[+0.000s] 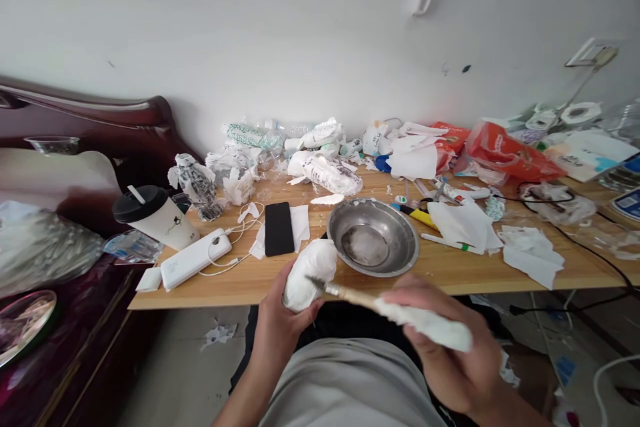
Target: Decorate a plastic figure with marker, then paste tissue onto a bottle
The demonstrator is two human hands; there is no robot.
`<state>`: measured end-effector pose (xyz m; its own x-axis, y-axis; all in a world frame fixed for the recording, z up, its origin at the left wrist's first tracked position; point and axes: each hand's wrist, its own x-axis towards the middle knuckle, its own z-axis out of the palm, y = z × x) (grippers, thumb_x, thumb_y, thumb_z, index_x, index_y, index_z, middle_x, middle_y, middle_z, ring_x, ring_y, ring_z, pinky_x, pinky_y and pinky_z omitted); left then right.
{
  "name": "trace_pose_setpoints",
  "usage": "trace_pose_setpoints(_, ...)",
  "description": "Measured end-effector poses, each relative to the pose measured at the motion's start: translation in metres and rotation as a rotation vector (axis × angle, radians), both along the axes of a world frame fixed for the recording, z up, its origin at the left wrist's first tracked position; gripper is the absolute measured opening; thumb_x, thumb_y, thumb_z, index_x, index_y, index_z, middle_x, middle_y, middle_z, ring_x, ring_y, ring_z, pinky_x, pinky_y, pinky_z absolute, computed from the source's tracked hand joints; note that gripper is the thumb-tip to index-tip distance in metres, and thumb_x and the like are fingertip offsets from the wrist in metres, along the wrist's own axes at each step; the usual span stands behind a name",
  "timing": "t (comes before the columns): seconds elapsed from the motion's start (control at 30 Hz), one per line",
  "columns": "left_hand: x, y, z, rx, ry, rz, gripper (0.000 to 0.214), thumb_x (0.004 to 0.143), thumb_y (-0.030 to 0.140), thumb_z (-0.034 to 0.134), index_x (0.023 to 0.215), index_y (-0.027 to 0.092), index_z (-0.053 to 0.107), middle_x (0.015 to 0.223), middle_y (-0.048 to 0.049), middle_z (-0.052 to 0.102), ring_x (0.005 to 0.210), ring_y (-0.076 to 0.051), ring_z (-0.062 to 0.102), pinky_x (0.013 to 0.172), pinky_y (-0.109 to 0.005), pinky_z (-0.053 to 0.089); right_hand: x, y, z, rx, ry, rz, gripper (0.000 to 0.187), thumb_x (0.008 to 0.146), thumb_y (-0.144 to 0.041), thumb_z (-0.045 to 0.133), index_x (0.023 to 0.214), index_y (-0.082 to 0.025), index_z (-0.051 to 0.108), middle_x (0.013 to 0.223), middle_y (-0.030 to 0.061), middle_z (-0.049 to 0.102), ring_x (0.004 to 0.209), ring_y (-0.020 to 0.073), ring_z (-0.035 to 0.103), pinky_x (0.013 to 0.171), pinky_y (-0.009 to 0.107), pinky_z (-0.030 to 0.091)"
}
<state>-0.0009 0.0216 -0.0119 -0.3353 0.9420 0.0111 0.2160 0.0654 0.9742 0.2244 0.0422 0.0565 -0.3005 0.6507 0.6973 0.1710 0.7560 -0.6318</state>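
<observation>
My left hand (280, 323) is closed round a white rounded lump (310, 273), held just below the table's front edge. My right hand (450, 347) grips a small knife (345, 292) whose handle is wrapped in white paper; its blade tip touches the lump. A dented steel bowl (373, 239) stands on the wooden table (250, 280) right behind the lump, with a dark smear in its bottom.
A black phone (279, 228), a white power bank (195, 259) with earphone cable and a lidded paper cup (153, 217) lie at the left. Crumpled wrappers, tissues, pens and an orange bag (505, 150) crowd the back and right. Dark wooden furniture (75, 333) stands left.
</observation>
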Motion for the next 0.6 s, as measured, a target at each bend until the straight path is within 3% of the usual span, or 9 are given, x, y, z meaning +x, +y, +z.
trace_pose_setpoints(0.1, 0.000, 0.001, -0.001, 0.000, -0.218, -0.119, 0.091, 0.052, 0.048, 0.094, 0.132, 0.020, 0.064, 0.122, -0.0128, 0.071, 0.108, -0.034, 0.064, 0.081, -0.034, 0.055, 0.009, 0.007, 0.002, 0.112, 0.004, -0.083, 0.037, 0.088, -0.008, 0.056, 0.124, -0.015, 0.062, 0.089, 0.0086, 0.068, 0.083, 0.0210, 0.064, 0.072, 0.033, 0.054)
trace_pose_setpoints(0.17, 0.000, -0.002, -0.001, -0.016, -0.406, -0.210, 0.102, 0.046, 0.055, 0.096, 0.137, 0.023, 0.060, 0.122, -0.0125, 0.069, 0.092, -0.028, 0.065, 0.069, -0.030, 0.053, 0.010, 0.011, 0.003, 0.168, -0.047, -0.032, 0.045, 0.084, -0.001, 0.055, 0.127, -0.013, 0.059, 0.088, 0.0082, 0.068, 0.083, 0.0199, 0.063, 0.073, 0.033, 0.053)
trace_pose_setpoints(0.3, 0.001, -0.008, 0.002, -0.103, -0.747, -0.268, 0.085, 0.079, 0.075, 0.062, 0.143, 0.021, 0.054, 0.096, -0.0093, 0.069, 0.065, -0.018, 0.059, 0.055, -0.029, 0.050, 0.004, 0.012, 0.001, 0.165, -0.090, 0.026, 0.049, 0.082, 0.002, 0.051, 0.128, -0.012, 0.057, 0.089, 0.0085, 0.068, 0.086, 0.0188, 0.062, 0.077, 0.033, 0.052)
trace_pose_setpoints(0.4, 0.002, -0.008, 0.006, -0.174, -0.839, -0.179, 0.068, 0.091, 0.062, 0.058, 0.143, 0.020, 0.052, 0.090, -0.0060, 0.068, 0.062, -0.017, 0.060, 0.055, -0.029, 0.051, 0.000, 0.005, -0.002, 0.149, -0.123, 0.093, 0.048, 0.081, -0.002, 0.051, 0.128, -0.012, 0.056, 0.092, 0.0090, 0.067, 0.085, 0.0187, 0.062, 0.077, 0.033, 0.053)
trace_pose_setpoints(0.6, -0.003, -0.003, 0.007, -0.102, -0.913, -0.103, 0.051, 0.091, 0.043, 0.069, 0.137, 0.023, 0.059, 0.101, -0.0056, 0.071, 0.070, -0.014, 0.063, 0.060, -0.025, 0.055, 0.003, -0.007, -0.002, 0.115, -0.253, 0.263, 0.044, 0.084, -0.009, 0.045, 0.126, -0.012, 0.054, 0.089, 0.0096, 0.067, 0.080, 0.0201, 0.060, 0.072, 0.034, 0.055)
